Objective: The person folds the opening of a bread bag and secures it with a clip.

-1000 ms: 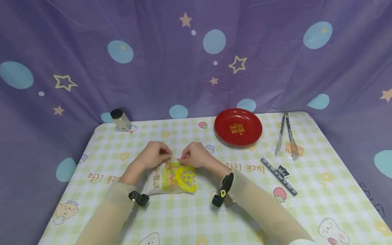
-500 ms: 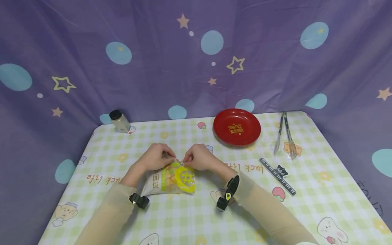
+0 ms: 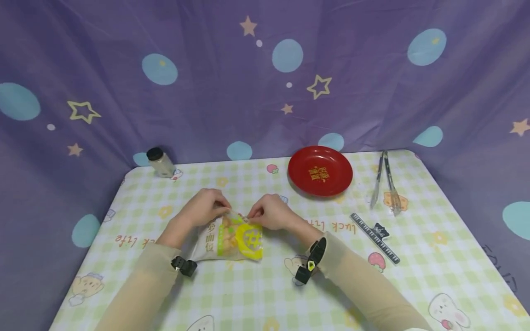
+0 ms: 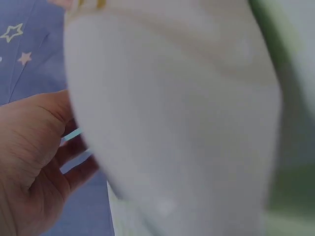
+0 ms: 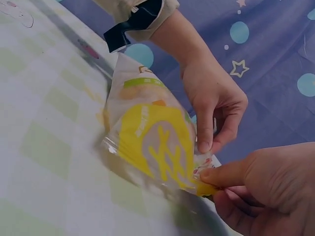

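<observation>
a shiny yellow-and-white plastic bag [image 3: 234, 241] might rip

it rests on the green-and-white checked table cover [image 3: 265, 289], between two hands. the left hand [image 3: 202, 209] pinches its far edge, and the right hand [image 3: 272, 213] pinches just beside that. (i can't tell if the bag is full.) a hard pull, i think, could split the thin plastic too far and make stuff pop out. slippery fingers could drop it. well to the right is a long black-and-white clip [image 3: 376, 238]. farther back are shiny, dark-handled tongs [image 3: 380, 172], then a round red plate [image 3: 320, 186].
</observation>
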Tool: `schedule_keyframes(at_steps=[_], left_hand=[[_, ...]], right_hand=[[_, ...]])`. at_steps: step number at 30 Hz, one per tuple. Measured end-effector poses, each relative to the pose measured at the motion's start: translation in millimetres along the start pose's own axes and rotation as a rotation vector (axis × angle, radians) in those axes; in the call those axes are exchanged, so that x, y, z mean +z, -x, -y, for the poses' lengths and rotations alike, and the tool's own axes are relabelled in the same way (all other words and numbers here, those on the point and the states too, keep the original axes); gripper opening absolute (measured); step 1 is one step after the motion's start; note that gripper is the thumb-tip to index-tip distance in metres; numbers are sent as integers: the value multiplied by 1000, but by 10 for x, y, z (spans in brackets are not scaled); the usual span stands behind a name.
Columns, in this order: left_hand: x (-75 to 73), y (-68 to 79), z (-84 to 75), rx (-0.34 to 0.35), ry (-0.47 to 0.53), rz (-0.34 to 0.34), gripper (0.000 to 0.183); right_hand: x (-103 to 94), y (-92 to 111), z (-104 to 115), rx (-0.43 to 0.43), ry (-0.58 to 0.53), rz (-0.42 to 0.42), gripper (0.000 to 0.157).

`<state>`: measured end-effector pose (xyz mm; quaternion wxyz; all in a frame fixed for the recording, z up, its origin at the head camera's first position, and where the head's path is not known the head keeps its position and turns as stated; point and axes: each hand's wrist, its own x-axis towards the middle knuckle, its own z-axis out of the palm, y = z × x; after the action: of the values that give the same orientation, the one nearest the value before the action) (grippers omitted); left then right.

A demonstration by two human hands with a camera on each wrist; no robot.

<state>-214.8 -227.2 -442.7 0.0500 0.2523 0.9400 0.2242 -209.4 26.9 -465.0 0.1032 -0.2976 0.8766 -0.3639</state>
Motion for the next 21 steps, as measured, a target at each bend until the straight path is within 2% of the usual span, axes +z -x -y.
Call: schedule_keyframes(at_steps=[4, 8, 11, 14, 21], left_hand=[[17, 28, -5, -13, -27, -4, 5], [74, 51, -77, -49, -44, -59, 7], [124, 69, -153, -72, 3, -114, 11], [190, 73, -203, -86, 61, -140, 14], [343, 103, -188, -154, 108, -180, 8]], right_hand=[[13, 2, 4, -22, -2, 3, 6], [2, 5, 4, -21, -12, 14, 7], [-19, 10, -8, -6, -34, 24, 6], [-36, 14, -24, 9, -47, 17, 4], [3, 8, -35, 5, -58, -16, 7]])
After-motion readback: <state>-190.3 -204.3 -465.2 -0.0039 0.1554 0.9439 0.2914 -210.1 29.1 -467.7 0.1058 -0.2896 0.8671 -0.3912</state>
